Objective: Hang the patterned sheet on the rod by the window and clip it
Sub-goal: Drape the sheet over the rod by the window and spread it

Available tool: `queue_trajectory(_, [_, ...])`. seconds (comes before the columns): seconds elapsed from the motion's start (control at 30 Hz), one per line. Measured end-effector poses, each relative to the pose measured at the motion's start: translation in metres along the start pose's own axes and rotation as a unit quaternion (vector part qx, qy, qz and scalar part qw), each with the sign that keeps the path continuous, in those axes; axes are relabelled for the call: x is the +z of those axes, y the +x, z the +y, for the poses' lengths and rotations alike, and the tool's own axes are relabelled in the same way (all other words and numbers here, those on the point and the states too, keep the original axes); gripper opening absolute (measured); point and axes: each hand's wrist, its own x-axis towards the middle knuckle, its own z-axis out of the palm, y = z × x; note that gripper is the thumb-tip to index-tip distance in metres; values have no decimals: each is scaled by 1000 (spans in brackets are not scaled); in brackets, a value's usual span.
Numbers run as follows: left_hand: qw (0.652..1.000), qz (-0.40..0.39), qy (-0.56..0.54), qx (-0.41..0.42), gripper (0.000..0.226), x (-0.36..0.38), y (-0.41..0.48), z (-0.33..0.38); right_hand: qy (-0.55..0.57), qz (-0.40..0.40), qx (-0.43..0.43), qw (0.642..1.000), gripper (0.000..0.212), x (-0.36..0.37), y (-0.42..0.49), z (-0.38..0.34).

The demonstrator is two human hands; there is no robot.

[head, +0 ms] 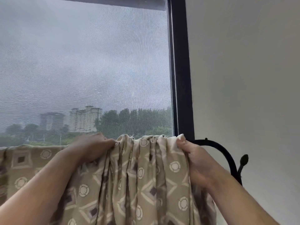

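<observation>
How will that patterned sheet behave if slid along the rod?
Likely floppy: the patterned sheet hangs in deep vertical folds between the left hand and right hand. It probably bunches rather than glides; its top edge is already gathered. It looks thin and light.

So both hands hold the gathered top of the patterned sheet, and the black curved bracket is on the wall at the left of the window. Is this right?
Not quite. The black curved bracket is on the wall to the right of the window, not the left, as the head view shows. The rest holds: the left hand and right hand both hold the gathered top of the patterned sheet.
</observation>
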Motion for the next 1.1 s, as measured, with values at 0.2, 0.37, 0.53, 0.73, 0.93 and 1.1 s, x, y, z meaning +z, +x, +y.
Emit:
queue_trajectory(0.2, [995, -30, -66, 69, 33, -10, 2, 11, -129, 34, -44, 990, 10, 5, 17, -17])
queue_trajectory(0.37, [965, 8, -232, 122, 53, -7, 3, 39, -265, 71, -62, 960, 30, 11, 20, -22])
queue_trajectory(0.53, [988, -6, -131, 82, 102, 0, 3, 23, -202, 91, -75, 972, 14, -2, 32, -69])
queue_trajectory(0.73, [989, -25, -136, 54, 77, -11, -7, 35, -259, 127, 13, 957, 51, -34, 52, -114])
queue_trajectory(0.93, [982, 2, -191, 4, 31, -8, 11, 40, -509, 218, 124, 823, 24, -95, 59, -129])
queue_trajectory(1.1, [995, 7, -90, -36, 35, -5, 24, 45, -548, 222, 226, 774, 21, -128, 41, -126])
